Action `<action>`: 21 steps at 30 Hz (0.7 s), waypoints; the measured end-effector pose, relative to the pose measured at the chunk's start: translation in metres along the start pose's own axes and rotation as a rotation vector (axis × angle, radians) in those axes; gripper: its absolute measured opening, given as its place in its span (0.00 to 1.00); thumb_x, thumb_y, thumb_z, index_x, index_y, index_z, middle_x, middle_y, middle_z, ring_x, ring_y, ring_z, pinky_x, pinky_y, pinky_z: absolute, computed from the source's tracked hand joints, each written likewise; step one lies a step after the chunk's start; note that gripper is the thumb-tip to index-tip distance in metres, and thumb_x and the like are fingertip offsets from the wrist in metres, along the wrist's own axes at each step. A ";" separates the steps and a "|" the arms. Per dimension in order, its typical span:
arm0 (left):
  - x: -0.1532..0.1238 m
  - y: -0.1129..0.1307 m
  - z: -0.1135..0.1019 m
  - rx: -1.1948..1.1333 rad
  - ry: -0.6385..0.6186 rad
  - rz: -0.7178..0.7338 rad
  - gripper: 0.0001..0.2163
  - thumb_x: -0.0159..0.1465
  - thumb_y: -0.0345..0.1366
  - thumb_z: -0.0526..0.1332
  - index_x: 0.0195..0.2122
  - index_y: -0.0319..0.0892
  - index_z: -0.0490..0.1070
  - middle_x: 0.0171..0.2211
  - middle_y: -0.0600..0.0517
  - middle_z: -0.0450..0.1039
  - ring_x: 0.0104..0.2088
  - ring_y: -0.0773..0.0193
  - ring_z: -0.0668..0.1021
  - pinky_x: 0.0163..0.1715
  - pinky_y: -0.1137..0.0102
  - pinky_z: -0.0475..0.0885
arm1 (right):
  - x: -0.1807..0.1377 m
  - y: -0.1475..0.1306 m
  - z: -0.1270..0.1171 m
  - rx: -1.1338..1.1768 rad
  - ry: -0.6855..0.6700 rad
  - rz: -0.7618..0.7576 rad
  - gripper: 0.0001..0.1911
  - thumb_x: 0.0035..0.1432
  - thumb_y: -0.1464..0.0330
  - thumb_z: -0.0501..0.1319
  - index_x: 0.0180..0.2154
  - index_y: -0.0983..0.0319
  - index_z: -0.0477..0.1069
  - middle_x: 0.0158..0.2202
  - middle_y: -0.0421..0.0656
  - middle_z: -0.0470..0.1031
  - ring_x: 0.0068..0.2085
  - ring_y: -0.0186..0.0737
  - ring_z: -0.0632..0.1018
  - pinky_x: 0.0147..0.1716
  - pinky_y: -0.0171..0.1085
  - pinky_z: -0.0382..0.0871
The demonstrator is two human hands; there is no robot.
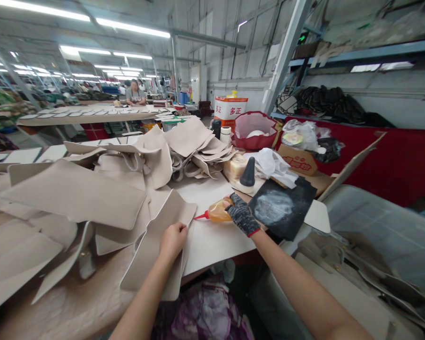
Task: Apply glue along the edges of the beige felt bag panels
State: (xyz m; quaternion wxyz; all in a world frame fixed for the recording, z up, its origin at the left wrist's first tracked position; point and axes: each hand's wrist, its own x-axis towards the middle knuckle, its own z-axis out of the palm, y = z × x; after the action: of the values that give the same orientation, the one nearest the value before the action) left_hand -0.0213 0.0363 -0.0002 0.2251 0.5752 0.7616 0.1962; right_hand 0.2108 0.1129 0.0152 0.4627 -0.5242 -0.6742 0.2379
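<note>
In the head view, my bare left hand (173, 240) is closed on the edge of a beige leather bag panel (148, 250). My right hand (242, 215), in a dark grey knit glove with a red cuff, is wrapped round a squeeze bottle (218, 210) of amber glue. The bottle lies nearly level, its thin red nozzle pointing left at the panel's edge; whether the tip touches it I cannot tell. Beneath both hands lies a white sheet (212, 241) on the table. More beige leather pieces (81, 189), some with straps, are heaped to the left.
A black board (281, 208) with a whitish smear lies right of my glove, near a dark cone (248, 174). Behind stand a red basin (254, 132) and a white-and-orange box (230, 111). A clear bin (371, 226) holds leather pieces at right. A person (135, 94) sits far back.
</note>
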 end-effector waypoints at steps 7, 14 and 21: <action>-0.002 0.000 -0.002 -0.005 0.000 0.001 0.11 0.63 0.34 0.56 0.37 0.41 0.78 0.38 0.46 0.80 0.40 0.57 0.79 0.36 0.71 0.68 | -0.020 -0.002 -0.005 -0.014 -0.046 0.011 0.15 0.56 0.58 0.53 0.37 0.61 0.69 0.34 0.47 0.75 0.37 0.45 0.76 0.41 0.43 0.71; -0.003 0.001 -0.001 -0.002 0.017 0.014 0.11 0.64 0.34 0.55 0.37 0.40 0.78 0.39 0.45 0.80 0.41 0.57 0.79 0.37 0.71 0.67 | -0.040 -0.008 -0.008 0.018 -0.073 0.015 0.15 0.56 0.58 0.54 0.36 0.62 0.69 0.35 0.47 0.76 0.38 0.46 0.77 0.42 0.44 0.70; -0.002 -0.001 0.001 -0.004 0.024 0.005 0.11 0.63 0.35 0.55 0.37 0.41 0.78 0.37 0.46 0.81 0.39 0.58 0.79 0.35 0.71 0.67 | -0.058 -0.016 -0.011 0.058 -0.077 0.071 0.15 0.53 0.56 0.55 0.34 0.60 0.70 0.32 0.45 0.76 0.36 0.46 0.76 0.40 0.43 0.71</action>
State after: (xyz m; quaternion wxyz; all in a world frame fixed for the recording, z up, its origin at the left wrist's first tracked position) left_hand -0.0207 0.0341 -0.0016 0.2165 0.5743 0.7623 0.2054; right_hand 0.2138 0.0517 0.0112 0.4425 -0.5246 -0.6655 0.2935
